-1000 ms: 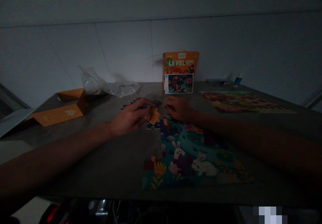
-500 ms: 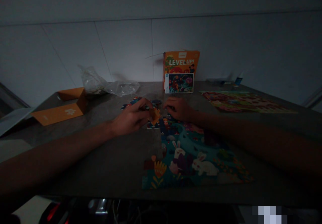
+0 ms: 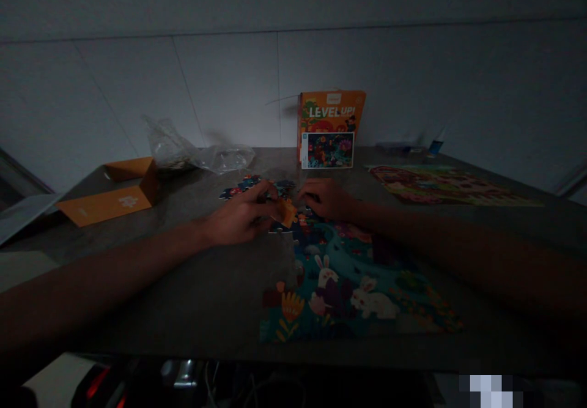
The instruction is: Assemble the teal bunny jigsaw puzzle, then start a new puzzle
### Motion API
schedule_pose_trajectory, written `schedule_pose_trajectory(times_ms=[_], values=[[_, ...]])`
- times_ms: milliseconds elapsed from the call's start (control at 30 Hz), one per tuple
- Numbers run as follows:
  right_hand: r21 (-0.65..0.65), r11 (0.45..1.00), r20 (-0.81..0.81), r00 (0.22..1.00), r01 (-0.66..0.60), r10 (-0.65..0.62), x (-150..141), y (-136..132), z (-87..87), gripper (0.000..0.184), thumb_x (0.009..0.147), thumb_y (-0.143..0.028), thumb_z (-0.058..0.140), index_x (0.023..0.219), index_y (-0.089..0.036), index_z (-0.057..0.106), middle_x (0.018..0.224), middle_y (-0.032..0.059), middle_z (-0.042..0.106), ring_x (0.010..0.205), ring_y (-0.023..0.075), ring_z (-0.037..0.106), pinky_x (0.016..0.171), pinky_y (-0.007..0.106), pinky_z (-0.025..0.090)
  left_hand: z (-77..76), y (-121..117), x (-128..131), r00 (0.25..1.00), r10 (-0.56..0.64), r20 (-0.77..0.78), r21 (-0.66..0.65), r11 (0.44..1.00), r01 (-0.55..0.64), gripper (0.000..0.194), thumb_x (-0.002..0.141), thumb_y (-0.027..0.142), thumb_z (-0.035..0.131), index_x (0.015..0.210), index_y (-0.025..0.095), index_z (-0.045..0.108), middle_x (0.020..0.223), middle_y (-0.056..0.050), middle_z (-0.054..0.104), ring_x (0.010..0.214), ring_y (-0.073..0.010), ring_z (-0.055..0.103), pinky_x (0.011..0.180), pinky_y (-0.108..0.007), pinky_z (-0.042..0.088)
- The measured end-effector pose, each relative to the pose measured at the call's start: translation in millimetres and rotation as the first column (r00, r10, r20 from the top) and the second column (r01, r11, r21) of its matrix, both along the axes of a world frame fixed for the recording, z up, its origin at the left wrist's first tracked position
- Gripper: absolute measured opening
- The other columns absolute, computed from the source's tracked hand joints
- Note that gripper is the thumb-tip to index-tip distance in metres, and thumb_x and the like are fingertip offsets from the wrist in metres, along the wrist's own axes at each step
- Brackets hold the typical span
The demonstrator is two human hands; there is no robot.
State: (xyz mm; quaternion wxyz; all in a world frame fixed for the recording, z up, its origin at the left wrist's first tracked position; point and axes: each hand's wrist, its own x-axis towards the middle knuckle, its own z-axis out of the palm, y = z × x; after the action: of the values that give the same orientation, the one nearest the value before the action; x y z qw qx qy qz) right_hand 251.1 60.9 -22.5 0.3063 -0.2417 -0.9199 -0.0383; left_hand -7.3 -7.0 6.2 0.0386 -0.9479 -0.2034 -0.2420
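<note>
My left hand (image 3: 245,212) pinches an orange-faced puzzle piece (image 3: 288,213) just above the upper left edge of a partly joined jigsaw puzzle (image 3: 339,261). White rabbits, flowers and a blue-green stream show on the joined part. My right hand (image 3: 324,199) rests at the puzzle's top edge, its fingers curled down; whether they hold a piece is hidden. Several loose or loosely joined pieces (image 3: 243,186) lie behind my left hand, partly covered by it.
An orange "LEVEL UP!" box (image 3: 332,111) stands at the wall with a picture card (image 3: 328,150) before it. An open orange box (image 3: 110,197) and clear plastic bags (image 3: 224,158) are at left. Another puzzle (image 3: 449,186) and a small bottle (image 3: 435,147) lie right.
The orange-faced piece in my left hand has turned and shifted slightly right, toward the joined puzzle. My right hand stays nearly in place.
</note>
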Motion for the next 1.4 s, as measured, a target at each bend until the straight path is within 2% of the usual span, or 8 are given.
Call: schedule_pose_trajectory(times_ms=[100,200,433,633,767,967,1167,1400], values=[[-0.006,1.000,0.005,1.000,-0.008,0.008,0.0,0.3,0.0,0.021,0.082,-0.004,0.053,0.083,-0.018,0.069,0.086,0.0047,0.071,0.076,0.0165,0.063,0.072,0.028,0.047,1.4,-0.7,1.2,0.997,-0.016,-0.078,-0.047,0.999,0.013,0.020,0.092,0.014,0.055,0.101,0.019,0.072,0.108,-0.009,0.057,0.097,-0.0206,0.060,0.085,-0.033,0.052],[-0.020,1.000,0.028,1.000,0.006,-0.006,-0.1,0.4,0.4,0.021,0.082,-0.004,0.054,0.083,-0.018,0.070,0.085,0.0044,0.071,0.077,0.0164,0.063,0.073,0.027,0.047,3.4,-1.4,2.8,0.983,-0.058,-0.172,-0.119,0.992,0.038,0.024,0.096,0.013,0.049,0.106,0.018,0.069,0.096,-0.007,0.062,0.087,-0.0178,0.062,0.078,-0.028,0.051],[-0.035,0.999,0.030,0.999,-0.011,0.012,-0.2,1.1,-0.2,0.021,0.083,-0.006,0.053,0.083,-0.017,0.071,0.086,0.0045,0.072,0.078,0.0164,0.064,0.074,0.028,0.047,2.0,-1.8,5.0,0.985,-0.058,-0.165,-0.125,0.991,0.038,0.022,0.096,0.013,0.047,0.103,0.017,0.068,0.095,-0.007,0.064,0.084,-0.0175,0.063,0.075,-0.027,0.050],[-0.044,0.999,0.025,1.000,-0.006,0.007,-0.7,0.7,-0.3,0.021,0.084,-0.007,0.053,0.084,-0.017,0.071,0.085,0.0050,0.071,0.077,0.0164,0.063,0.073,0.027,0.046,-1.1,-2.5,8.6,0.982,0.133,-0.134,-0.073,0.987,-0.143,0.020,0.095,0.022,0.051,0.107,0.016,0.066,0.107,-0.010,0.061,0.098,-0.0225,0.062,0.086,-0.035,0.052],[-0.047,0.999,0.031,0.999,0.007,-0.005,-0.7,-0.6,0.7,0.021,0.083,-0.006,0.054,0.082,-0.018,0.070,0.086,0.0055,0.071,0.078,0.0175,0.063,0.073,0.029,0.046,0.4,-0.9,8.0,0.966,0.162,-0.203,-0.129,0.973,-0.191,0.019,0.098,0.027,0.050,0.107,0.016,0.063,0.103,-0.008,0.062,0.091,-0.0204,0.063,0.081,-0.032,0.052],[-0.025,1.000,0.024,1.000,0.008,-0.008,-0.4,0.0,0.3,0.021,0.082,-0.005,0.055,0.081,-0.021,0.069,0.084,0.0039,0.072,0.077,0.0178,0.064,0.072,0.029,0.048,3.1,-0.3,6.4,0.977,0.121,-0.175,-0.177,0.973,-0.152,0.016,0.098,0.027,0.052,0.102,0.017,0.064,0.101,-0.007,0.065,0.088,-0.0192,0.065,0.079,-0.031,0.051],[-0.020,1.000,0.020,1.000,0.009,-0.009,-0.6,0.2,0.0,0.021,0.083,-0.006,0.054,0.085,-0.017,0.071,0.087,0.0047,0.072,0.078,0.0166,0.065,0.074,0.027,0.047,1.0,1.5,5.3,0.983,0.148,-0.111,-0.131,0.978,-0.162,0.028,0.093,0.033,0.062,0.117,0.018,0.062,0.113,-0.008,0.067,0.106,-0.0246,0.064,0.092,-0.036,0.050],[-0.012,1.000,0.008,1.000,-0.024,0.024,-0.1,-0.9,0.6,0.022,0.083,-0.005,0.053,0.083,-0.019,0.071,0.085,0.0047,0.073,0.078,0.0176,0.065,0.073,0.028,0.047,3.3,-0.1,6.2,0.987,0.037,-0.154,-0.196,0.978,-0.068,0.019,0.095,0.032,0.058,0.103,0.017,0.067,0.102,-0.007,0.066,0.092,-0.0193,0.065,0.083,-0.030,0.053]])
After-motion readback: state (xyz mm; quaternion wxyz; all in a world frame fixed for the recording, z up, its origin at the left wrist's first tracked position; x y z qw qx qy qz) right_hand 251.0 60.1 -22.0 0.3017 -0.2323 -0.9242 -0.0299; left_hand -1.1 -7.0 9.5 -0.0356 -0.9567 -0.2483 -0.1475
